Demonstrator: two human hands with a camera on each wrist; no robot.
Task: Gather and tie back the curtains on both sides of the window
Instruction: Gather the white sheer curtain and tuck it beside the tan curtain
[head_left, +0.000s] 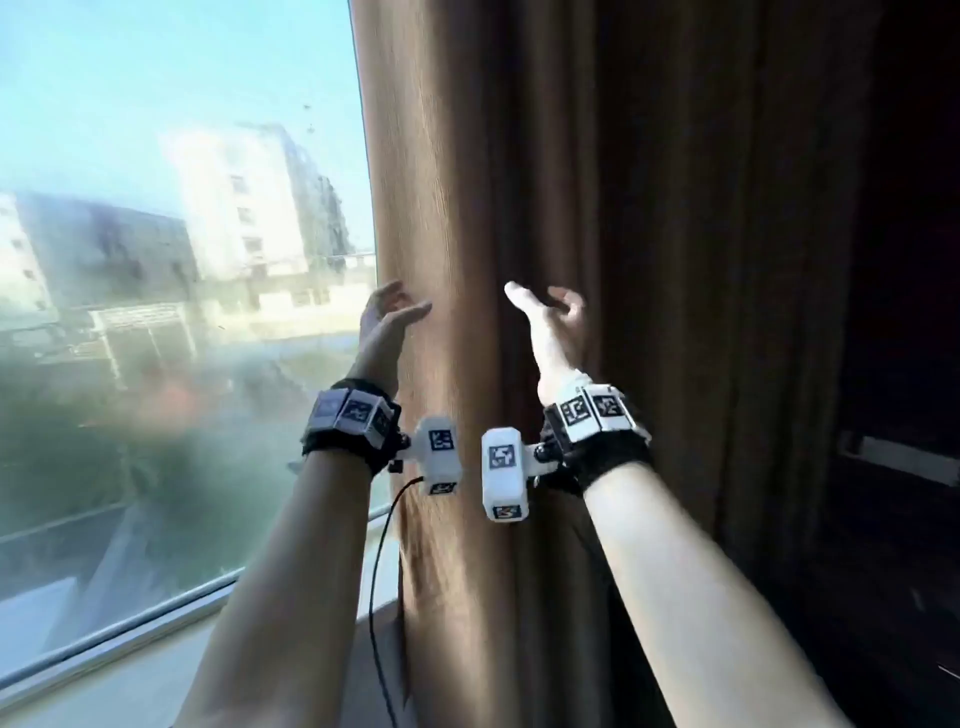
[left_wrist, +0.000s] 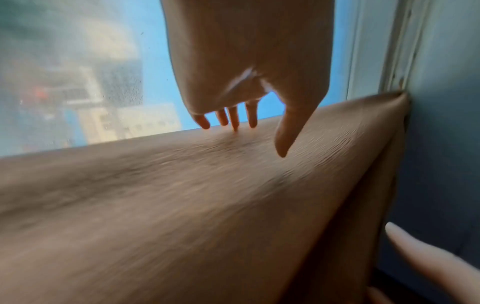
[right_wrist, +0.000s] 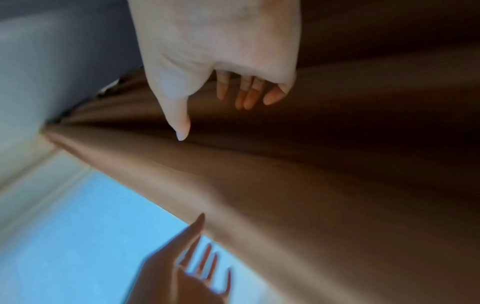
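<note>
A brown curtain (head_left: 519, 208) hangs in folds at the right side of the window (head_left: 156, 260). My left hand (head_left: 387, 319) is raised at the curtain's left edge, fingers spread and relaxed, thumb lying against the fabric. My right hand (head_left: 550, 312) is raised in front of the folds, palm toward the left hand, fingers loosely curved and holding nothing. In the left wrist view the left hand (left_wrist: 244, 123) hovers with fingertips at the curtain (left_wrist: 207, 205) edge. In the right wrist view the right hand (right_wrist: 221, 102) is spread just over the curtain (right_wrist: 311, 174). No tie-back is visible.
The window sill (head_left: 130, 639) runs below the glass at lower left. A black cable (head_left: 379, 571) dangles from the left wrist. To the right of the curtain the room is dark, with a pale ledge (head_left: 904, 457) faintly visible.
</note>
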